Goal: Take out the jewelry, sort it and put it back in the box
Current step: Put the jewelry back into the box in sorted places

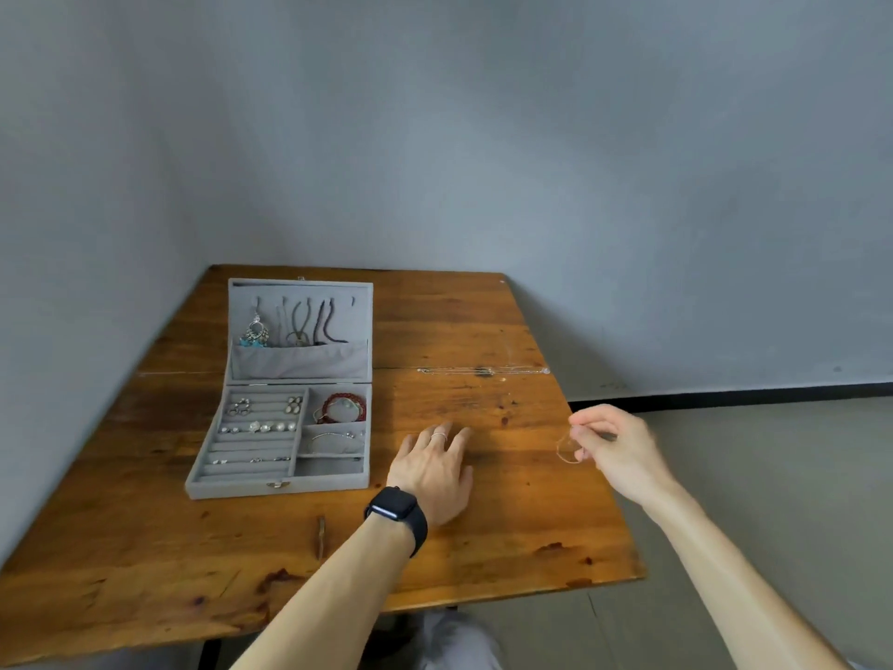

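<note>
A grey jewelry box [241, 488] lies open on the left of the wooden table [507, 548]. Necklaces and a dangling earring [256, 331] hang in its lid. Rings and studs [258, 427] sit in the slotted tray, a red bead bracelet [344, 407] and a thin bangle [333, 440] in the side compartments. A thin silver chain [483, 370] lies stretched on the table at the right. My left hand [435, 469] rests flat on the table, right of the box. My right hand [611, 444] hovers over the table's right edge and pinches a thin gold loop [565, 449].
Grey walls close in behind and to the left of the table. The table's right edge runs just under my right hand, with grey floor [773, 476] beyond. A small dark stick [320, 534] lies near the front of the table.
</note>
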{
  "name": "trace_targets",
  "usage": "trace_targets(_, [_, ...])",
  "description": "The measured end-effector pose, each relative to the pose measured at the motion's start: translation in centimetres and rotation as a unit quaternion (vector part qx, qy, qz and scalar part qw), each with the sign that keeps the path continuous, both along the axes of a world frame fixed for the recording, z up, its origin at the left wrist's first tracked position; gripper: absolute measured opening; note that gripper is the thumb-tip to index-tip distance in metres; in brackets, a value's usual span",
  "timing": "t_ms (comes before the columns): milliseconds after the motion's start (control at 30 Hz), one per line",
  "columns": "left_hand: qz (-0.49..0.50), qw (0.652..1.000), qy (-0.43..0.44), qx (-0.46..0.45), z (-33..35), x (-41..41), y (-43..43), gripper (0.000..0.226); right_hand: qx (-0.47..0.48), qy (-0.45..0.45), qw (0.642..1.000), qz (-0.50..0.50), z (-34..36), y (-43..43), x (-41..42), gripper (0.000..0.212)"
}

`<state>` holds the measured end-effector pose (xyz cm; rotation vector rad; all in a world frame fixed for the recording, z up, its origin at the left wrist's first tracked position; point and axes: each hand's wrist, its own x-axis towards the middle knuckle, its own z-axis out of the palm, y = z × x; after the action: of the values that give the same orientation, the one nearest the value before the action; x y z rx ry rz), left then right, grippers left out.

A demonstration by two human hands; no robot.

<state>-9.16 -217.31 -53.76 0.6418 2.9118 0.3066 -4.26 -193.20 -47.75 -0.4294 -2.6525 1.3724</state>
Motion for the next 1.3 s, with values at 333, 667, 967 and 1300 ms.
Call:
trace_targets(333, [-0.003, 1.000, -0.002, 0.003, -2.9, -8.7, 2.8, 0.065, -0.016, 0.016, 1.000, -0.013, -2.2, 0.2, -8.8, 0.015])
trace_targets(667, [0.016, 0.998, 0.039, 0.040, -4.2, -8.7, 2.8, 0.069, -0.034, -0.016, 0.999, 0.007, -4.8, -1.4, -13.9, 0.014])
trace_targets(967, [-0.142, 0.986, 0.087, -0.029, -2.5, -10.1, 5.2, 0.058, 0.138, -0.029, 0.989, -0.042, -6.9, 0.5, -14.3, 0.011])
trace_targets(1300, [-0.114, 0.988, 0.101, -0.038, -1.2, -12.2, 7.3, 0.052, 0.214, -0.010, 0.976, -0.042, -6.9, 3.1, -13.8, 0.010])
